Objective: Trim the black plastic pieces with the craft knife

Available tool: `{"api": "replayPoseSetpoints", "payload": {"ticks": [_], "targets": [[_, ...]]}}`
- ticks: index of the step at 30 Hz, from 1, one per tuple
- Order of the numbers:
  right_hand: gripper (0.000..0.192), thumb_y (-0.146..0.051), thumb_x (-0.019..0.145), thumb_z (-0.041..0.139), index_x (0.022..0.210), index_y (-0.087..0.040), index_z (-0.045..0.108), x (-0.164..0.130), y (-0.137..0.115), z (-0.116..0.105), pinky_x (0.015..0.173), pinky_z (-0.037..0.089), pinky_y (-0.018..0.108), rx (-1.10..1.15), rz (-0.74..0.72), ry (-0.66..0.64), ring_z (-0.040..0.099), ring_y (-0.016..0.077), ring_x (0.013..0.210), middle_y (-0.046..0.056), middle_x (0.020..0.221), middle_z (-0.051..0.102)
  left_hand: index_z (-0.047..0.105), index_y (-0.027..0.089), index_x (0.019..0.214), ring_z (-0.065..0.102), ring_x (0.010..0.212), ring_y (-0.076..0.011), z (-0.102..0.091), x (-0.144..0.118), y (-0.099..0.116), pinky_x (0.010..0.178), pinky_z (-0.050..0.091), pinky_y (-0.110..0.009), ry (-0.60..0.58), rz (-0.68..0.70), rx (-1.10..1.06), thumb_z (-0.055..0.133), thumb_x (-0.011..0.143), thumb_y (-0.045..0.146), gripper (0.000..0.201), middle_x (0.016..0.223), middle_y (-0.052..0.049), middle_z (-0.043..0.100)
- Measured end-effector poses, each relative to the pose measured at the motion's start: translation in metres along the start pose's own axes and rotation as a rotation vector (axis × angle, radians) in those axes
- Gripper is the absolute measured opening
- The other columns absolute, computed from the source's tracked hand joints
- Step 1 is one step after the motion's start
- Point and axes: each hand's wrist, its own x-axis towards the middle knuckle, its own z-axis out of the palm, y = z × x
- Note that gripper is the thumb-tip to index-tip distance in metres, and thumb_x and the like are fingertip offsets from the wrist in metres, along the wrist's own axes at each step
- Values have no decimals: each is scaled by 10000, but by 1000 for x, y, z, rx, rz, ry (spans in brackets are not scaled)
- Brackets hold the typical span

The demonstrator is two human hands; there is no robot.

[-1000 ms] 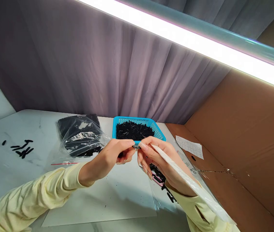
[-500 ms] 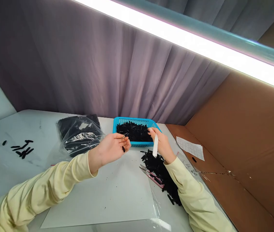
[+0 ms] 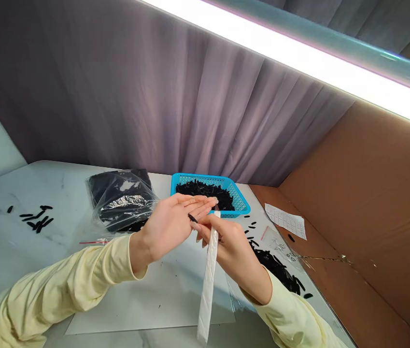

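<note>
Right hand (image 3: 231,244) has drawn back, fingers gripping a flat white strip (image 3: 207,282); left hand (image 3: 176,223) open-palmed.

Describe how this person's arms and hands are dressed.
Both arms are covered by long, loose, pale yellow sleeves, softly creased and ending at the wrists: the left sleeve and the right sleeve. The left hand and right hand are bare, with no gloves; no rings, watch or bracelets are visible. The fingers are slender.
</note>
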Motion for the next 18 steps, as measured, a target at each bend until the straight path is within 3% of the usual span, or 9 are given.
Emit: {"api": "replayPoseSetpoints", "payload": {"ticks": [5,12,15,18], "targets": [[145,-264,896,432,813,-200,533,-6,-12,-7,521,407,241,8,-36,67,512,120,522,1,614,569,612,98,963,418,1215,-236,6,-13,-7,1030,314,-345,-180,228,213,377,850,177,274,1192,-114,570],[199,-293,887,454,730,-202,536,-5,-17,-26,536,422,246,97,-6,120,527,122,539,5,617,580,570,175,1010,414,1183,-211,16,-24,-1,961,341,-299,-53,655,702,413,842,136,233,1233,-57,502],[201,-294,878,471,718,-201,547,-3,-19,-35,527,423,245,152,-1,102,530,123,540,7,614,582,577,177,895,508,959,-165,18,-23,7,829,382,-244,3,617,963,422,863,211,162,991,-33,580],[190,-300,870,480,729,-201,561,-2,-19,-39,515,420,247,169,7,77,523,124,527,3,587,566,537,164,615,477,654,-133,16,-20,11,666,376,-237,-18,399,1142,349,895,359,390,626,-1,531]]}}
